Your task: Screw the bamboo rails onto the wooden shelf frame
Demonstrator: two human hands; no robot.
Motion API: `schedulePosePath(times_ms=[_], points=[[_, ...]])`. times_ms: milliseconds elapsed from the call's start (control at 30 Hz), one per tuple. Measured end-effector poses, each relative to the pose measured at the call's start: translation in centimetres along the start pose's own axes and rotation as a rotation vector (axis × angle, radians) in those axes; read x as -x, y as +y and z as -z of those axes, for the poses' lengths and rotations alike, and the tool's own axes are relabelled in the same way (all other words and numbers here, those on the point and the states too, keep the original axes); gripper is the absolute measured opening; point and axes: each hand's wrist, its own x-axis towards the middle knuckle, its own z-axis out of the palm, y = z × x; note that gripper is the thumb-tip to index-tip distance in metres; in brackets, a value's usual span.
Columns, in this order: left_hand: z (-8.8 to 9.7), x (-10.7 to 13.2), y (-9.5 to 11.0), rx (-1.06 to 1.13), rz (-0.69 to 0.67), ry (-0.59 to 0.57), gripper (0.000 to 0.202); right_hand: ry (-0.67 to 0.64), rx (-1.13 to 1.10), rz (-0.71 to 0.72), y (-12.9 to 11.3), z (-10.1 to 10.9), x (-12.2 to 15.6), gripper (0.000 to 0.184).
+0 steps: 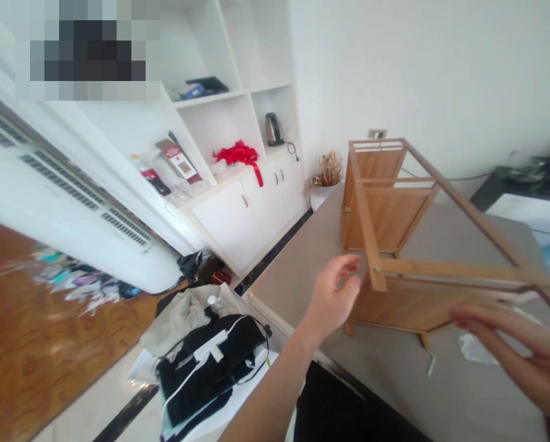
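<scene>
A wooden frame with slatless rails and flat panels, like a small shelf unit (371,236), stands on the grey table (293,264). My left hand (333,298) is beside its near left leg, fingers curved and thumb apart, with nothing visible in it. On the right, my right hand (528,353) hovers in front of the lower panel (395,307). Its thumb and finger come together at the tips; anything between them is too small to make out. An L-shaped hex key (431,362) lies on the table between the hands, near clear plastic wrapping (475,348).
Left of the table sits a pile of dark clothing (210,374) with a white power strip (210,345) and cable. White shelves hold a kettle (273,129), red ribbon (238,153) and a cola bottle (154,179). A dried plant (328,170) stands behind the table.
</scene>
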Motion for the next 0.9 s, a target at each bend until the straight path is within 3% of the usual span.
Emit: schedulePosePath(times_ms=[67, 133, 233, 333, 433, 533, 733, 900], points=[[-0.4, 0.1, 1.1, -0.036, -0.006, 0.096, 0.028, -0.274, -0.123, -0.195, 4.1, -3.6, 4.0, 0.027], [-1.2, 0.0, 2.0, -0.064, -0.040, 0.127, 0.025, -0.466, -0.012, -0.448, 8.3, -8.0, 7.3, 0.031], [-3.1, -0.1, 2.5, -0.103, -0.088, 0.114, 0.024, -0.524, 0.126, -0.654, 12.8, -13.4, 10.2, 0.031], [-4.7, -0.1, 2.2, -0.091, -0.056, 0.135, 0.028, -0.539, 0.214, -0.777, 14.7, -16.0, 11.4, 0.030], [-5.6, -0.1, 1.6, -0.039, -0.020, 0.162, 0.042, -0.551, 0.225, -0.802, 15.4, -16.8, 12.0, 0.023], [-6.2, 0.0, 1.2, 0.000, 0.006, 0.174, 0.050, -0.551, 0.215, -0.778, 16.1, -17.2, 12.5, 0.028], [-7.3, 0.2, 1.4, 0.179, 0.082, 0.114, 0.046, -0.495, 0.187, -0.696, 16.6, -17.4, 13.7, 0.032], [-7.2, 0.3, 1.6, 0.133, 0.051, 0.098, 0.041, -0.365, 0.134, -0.700, 17.4, -16.0, 15.0, 0.020]])
